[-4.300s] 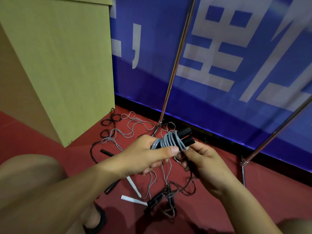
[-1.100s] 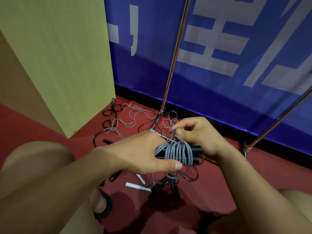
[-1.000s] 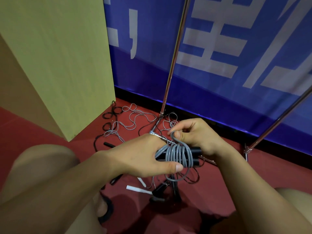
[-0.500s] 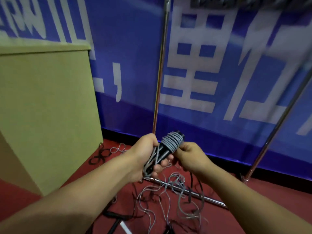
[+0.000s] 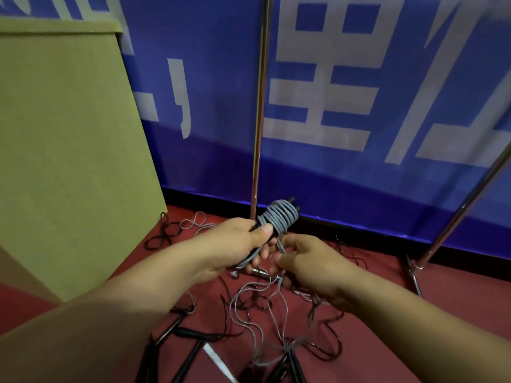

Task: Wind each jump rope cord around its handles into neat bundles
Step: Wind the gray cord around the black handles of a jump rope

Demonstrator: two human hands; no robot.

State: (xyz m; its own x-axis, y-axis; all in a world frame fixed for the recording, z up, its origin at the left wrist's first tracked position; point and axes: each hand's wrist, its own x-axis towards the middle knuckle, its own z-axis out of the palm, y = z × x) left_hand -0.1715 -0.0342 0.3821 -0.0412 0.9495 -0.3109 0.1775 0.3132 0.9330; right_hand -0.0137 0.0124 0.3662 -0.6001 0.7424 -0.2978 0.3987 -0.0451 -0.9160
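Observation:
My left hand (image 5: 237,246) grips two black jump rope handles held together, with grey cord wound around their upper end in a tight coil (image 5: 280,217). The handle tips poke out past the coil toward the banner. My right hand (image 5: 309,265), just below and right of the coil, pinches the loose grey cord (image 5: 280,244) that comes off the bundle. Under my hands, other grey and black cords (image 5: 265,308) lie tangled on the red floor, along with black handles (image 5: 190,333) and a white handle (image 5: 218,362).
A yellow-green box (image 5: 69,150) stands at the left. A blue banner (image 5: 331,106) with white characters fills the back. A metal stand pole (image 5: 258,120) rises behind my hands; another slanted pole (image 5: 464,205) is at the right. More cord loops (image 5: 177,230) lie by the box.
My head has tilted up and the bundle has been raised off knee level. My right hand has dropped from the coil's top to below it, drawing the loose cord end down.

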